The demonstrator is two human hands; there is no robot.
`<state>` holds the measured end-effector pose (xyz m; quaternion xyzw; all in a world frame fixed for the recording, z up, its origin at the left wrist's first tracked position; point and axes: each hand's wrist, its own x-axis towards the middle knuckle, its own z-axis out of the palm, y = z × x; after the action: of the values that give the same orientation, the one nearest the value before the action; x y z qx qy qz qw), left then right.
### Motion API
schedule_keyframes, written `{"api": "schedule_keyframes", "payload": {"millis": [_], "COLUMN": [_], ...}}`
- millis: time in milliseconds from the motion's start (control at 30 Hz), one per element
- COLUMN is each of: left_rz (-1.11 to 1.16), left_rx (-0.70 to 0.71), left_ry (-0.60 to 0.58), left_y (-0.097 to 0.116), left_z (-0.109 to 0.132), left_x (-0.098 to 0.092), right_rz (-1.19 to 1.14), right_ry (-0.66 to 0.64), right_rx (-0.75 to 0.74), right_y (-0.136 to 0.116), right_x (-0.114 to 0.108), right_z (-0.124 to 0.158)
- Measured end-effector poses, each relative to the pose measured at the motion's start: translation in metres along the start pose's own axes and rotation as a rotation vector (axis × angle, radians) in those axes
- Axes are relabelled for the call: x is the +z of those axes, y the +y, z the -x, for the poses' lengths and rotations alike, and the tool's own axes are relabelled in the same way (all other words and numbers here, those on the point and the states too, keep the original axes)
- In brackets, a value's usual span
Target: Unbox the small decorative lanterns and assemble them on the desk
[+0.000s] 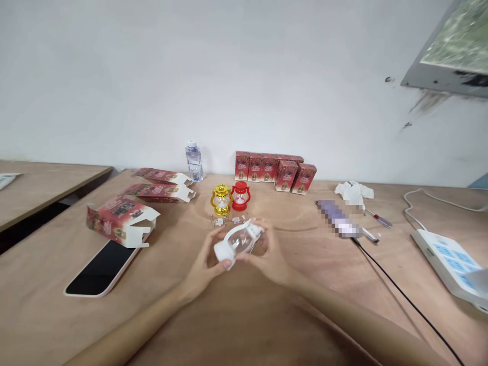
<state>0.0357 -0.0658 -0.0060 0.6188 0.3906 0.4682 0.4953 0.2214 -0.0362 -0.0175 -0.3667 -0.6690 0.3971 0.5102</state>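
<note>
Watching from my remote seat, I have the white lantern (pixel 240 243) tilted above the wooden table (pixel 301 234), held between both hands. The left hand (pixel 209 254) grips its base, thumb laid against the edge; the right hand (pixel 271 254) clasps the opposite end, fingers partly hidden behind it. My main worry is the clear middle: it looks smooth, so I judge that uneven pressure from the two grips could make the piece twist and slip out. The thin handle arching along the upper side might bend or pop loose if a finger hooked it.

Just beyond the hands lie small pale pieces (pixel 219 222) (too tiny for me to identify), and a low knuckle or a dropped lantern could scatter them. The gold lantern (pixel 221 201) and the red lantern (pixel 240 197) stand upright side by side behind those pieces, so a forward swing might topple either one. On my left, a red carton (pixel 118 218) with loose flaps overlaps one end of the phone (pixel 99 269); a drifting forearm could drag both. On my right, the black cable (pixel 400 288) runs near the right forearm, where a wide sweep could snag it and tug the pixelated device (pixel 337 218).
</note>
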Motion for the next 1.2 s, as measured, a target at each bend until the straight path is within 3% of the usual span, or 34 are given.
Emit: {"api": "schedule_keyframes", "payload": {"millis": [133,300,367,467,800,900,1000,1100,1200], "left_rz": [-0.087,-0.143,-0.135,-0.148,-0.213,-0.214,-0.227,-0.262,-0.224], "left_rx": [-0.092,-0.078,-0.083,-0.075,0.031,0.027,-0.017,-0.023,-0.069], "left_ry": [0.026,0.183,0.252,0.291,0.219,0.291,0.424,0.523,0.576], "left_y": [0.002,-0.004,-0.006,-0.007,-0.012,-0.014,-0.013,-0.012,-0.013], "left_z": [-0.002,-0.003,-0.003,-0.003,0.003,0.002,0.000,-0.003,-0.005], "left_x": [0.002,-0.001,-0.001,0.001,0.002,0.001,-0.002,-0.006,-0.010], "right_rz": [-0.016,0.100,0.168,0.211,0.233,0.231,0.168,0.078,-0.054], "right_ry": [-0.062,0.217,0.247,0.193,0.192,0.173,0.061,-0.031,0.077], "right_rx": [-0.031,0.012,-0.003,-0.028,-0.031,-0.076,-0.112,-0.052,0.093], "right_y": [0.007,0.009,0.006,0.002,0.002,-0.002,-0.005,-0.004,0.002], "right_x": [0.010,0.008,0.008,0.009,0.009,0.009,0.008,0.008,0.007], "right_z": [0.011,0.005,0.005,0.007,0.007,0.009,0.011,0.010,0.006]}}
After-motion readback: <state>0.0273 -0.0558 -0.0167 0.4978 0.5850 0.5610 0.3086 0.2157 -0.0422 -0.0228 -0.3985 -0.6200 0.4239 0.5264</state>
